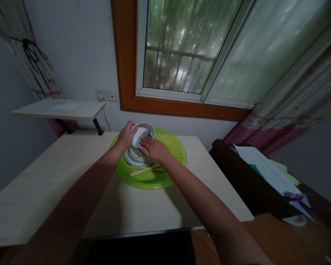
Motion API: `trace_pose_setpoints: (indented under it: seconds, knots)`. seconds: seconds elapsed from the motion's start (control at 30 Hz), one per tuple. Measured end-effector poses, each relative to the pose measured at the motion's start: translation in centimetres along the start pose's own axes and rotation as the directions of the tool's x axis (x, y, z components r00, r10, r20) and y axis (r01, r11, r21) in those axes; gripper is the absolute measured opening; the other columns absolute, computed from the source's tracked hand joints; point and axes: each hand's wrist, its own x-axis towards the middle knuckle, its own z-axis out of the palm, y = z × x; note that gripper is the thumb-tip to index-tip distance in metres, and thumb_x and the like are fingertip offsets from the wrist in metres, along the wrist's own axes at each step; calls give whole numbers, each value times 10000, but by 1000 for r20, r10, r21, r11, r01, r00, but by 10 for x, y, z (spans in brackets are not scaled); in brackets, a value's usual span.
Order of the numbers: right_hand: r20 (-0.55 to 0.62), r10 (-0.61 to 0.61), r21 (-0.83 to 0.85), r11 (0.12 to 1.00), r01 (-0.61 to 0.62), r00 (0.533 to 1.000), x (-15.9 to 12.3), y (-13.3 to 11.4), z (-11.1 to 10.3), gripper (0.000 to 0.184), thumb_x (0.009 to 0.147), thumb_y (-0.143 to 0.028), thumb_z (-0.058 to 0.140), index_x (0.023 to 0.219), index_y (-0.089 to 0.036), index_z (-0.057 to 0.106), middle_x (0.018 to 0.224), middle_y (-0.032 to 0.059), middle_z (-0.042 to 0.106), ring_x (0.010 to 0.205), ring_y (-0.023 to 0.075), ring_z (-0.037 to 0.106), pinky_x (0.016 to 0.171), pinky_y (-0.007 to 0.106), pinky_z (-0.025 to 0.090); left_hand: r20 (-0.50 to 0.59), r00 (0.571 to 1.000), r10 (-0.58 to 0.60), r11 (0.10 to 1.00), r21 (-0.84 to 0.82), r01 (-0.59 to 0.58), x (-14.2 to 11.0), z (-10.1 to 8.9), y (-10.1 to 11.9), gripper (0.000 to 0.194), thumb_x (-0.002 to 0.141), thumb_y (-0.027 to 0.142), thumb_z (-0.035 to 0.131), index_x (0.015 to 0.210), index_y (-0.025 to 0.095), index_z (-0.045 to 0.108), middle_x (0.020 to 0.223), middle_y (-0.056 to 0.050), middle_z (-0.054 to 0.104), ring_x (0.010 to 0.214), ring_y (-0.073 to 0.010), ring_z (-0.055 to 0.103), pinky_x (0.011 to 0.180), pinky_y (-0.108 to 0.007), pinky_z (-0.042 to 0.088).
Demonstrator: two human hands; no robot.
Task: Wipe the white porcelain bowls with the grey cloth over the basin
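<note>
My left hand [126, 136] grips the left rim of a white bowl [151, 128], which is tilted with its mouth toward me. Inside the bowl my right hand [153, 149] presses a grey cloth [143, 139] against the wall, fingers together. Below the tilted bowl are more stacked bowls [136, 154] on a white plate [131, 161]. They sit on a round, bright green tray [149, 184] with a perforated surface. Several light wooden chopsticks [139, 171] lie crossed on the tray's near part, partly under my right wrist.
The tray rests on a pale wooden table [143, 209]. A small raised shelf [91, 110] with a paper stands at the table's back left, by wall sockets [106, 95]. On the right, papers [260, 165] lie on a dark brown piece of furniture [237, 184]. A window is behind.
</note>
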Motion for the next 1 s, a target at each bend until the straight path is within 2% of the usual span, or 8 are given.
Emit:
trace_pose_setpoints:
  seconds: [0.13, 0.27, 0.43, 0.57, 0.67, 0.77, 0.87, 1.0]
  knots:
    - [-46, 40, -101, 994, -45, 998, -1, 1, -2, 502, 1089, -452, 414, 1414, -126, 615, 1544, 162, 539, 1448, 307, 486, 1172, 495, 420, -5, 1000, -14, 1000, -14, 14, 1, 0, -2, 287, 946, 486, 469, 1065, 240, 554, 1006, -60, 658, 907, -226, 613, 811, -333, 473]
    - [24, -5, -85, 996, 7, 1000, -3, -4, -2, 545, 1091, -472, 390, 1411, -91, 613, 1502, 197, 572, 1421, 307, 518, 1177, 471, 420, 5, 1000, -15, 1000, 7, 15, 0, -2, 1, 281, 948, 474, 476, 1074, 240, 565, 1019, -59, 669, 922, -225, 620, 825, -331, 478]
    - [115, -119, 108, 988, 106, 986, -6, -7, -3, 660, 1068, -551, 419, 1544, -96, 463, 1552, 189, 522, 1445, 287, 501, 1202, 428, 396, 32, 999, -7, 999, 47, 6, -2, -2, 4, 274, 939, 485, 480, 1050, 248, 561, 1018, -53, 667, 942, -233, 618, 878, -352, 473]
    - [103, -187, 281, 948, 151, 977, -9, -8, -6, 816, 1004, -579, 550, 1617, -96, 313, 1609, 210, 438, 1454, 299, 490, 1199, 428, 396, 34, 999, 2, 1000, 17, -3, -2, -1, 4, 278, 936, 489, 479, 1055, 248, 552, 1032, -59, 668, 966, -239, 622, 887, -357, 471]
    - [81, -199, 318, 934, 164, 977, -9, -9, -7, 845, 987, -573, 584, 1623, -100, 292, 1617, 210, 426, 1454, 300, 488, 1195, 429, 397, 31, 999, 14, 1000, -6, -14, -1, -2, 2, 295, 940, 507, 477, 1051, 244, 552, 1048, -63, 672, 976, -236, 623, 896, -357, 475]
    - [75, -163, 246, 959, 141, 984, -8, -10, -8, 727, 1031, -572, 500, 1589, -123, 377, 1570, 184, 502, 1412, 288, 531, 1174, 423, 416, 9, 1000, 11, 1000, -3, -11, 0, -2, 0, 303, 938, 516, 480, 1050, 245, 559, 1044, -62, 670, 976, -235, 619, 896, -354, 478]
    - [64, -82, 83, 994, 77, 995, -5, -8, -9, 574, 1081, -531, 390, 1469, -140, 551, 1450, 167, 620, 1342, 278, 586, 1133, 420, 447, -3, 1000, -13, 1000, -7, 13, 0, -2, 0, 307, 943, 510, 476, 1067, 243, 563, 1018, -55, 666, 949, -228, 618, 866, -345, 482]
    - [3, -4, -107, 994, 5, 1000, -3, -2, -9, 485, 1091, -457, 391, 1315, -120, 659, 1425, 184, 633, 1382, 304, 535, 1099, 474, 456, 7, 1000, -30, 1000, -8, 30, -1, -2, 2, 311, 949, 503, 465, 1073, 235, 565, 999, -55, 662, 900, -221, 612, 816, -334, 478]
